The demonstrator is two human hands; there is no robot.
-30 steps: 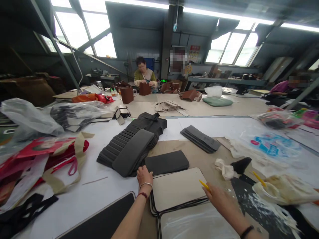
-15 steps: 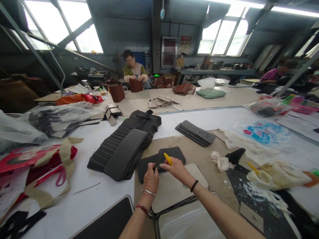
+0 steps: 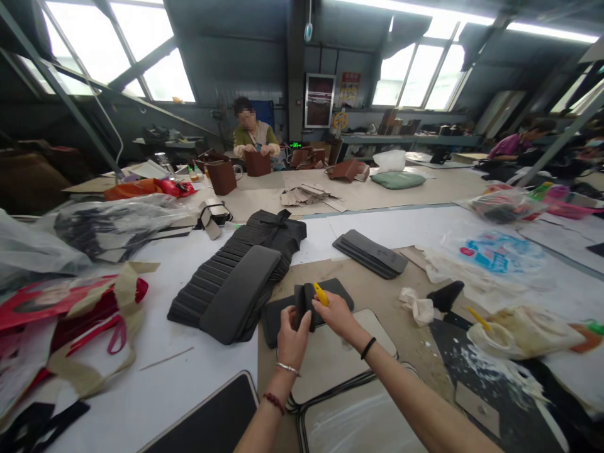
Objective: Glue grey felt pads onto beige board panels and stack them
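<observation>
Low at the centre of the frame, a dark pad is held upright, clear of the brown card, apparently so that its edge meets the yellow tool. It is gripped by the left hand, fingers curled tight round it; the tool is pinched in the closed right hand. Pale boards lie just below.

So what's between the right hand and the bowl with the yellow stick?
Head view: a crumpled white rag and a black wedge-shaped piece, both lying on brown cardboard.
</observation>
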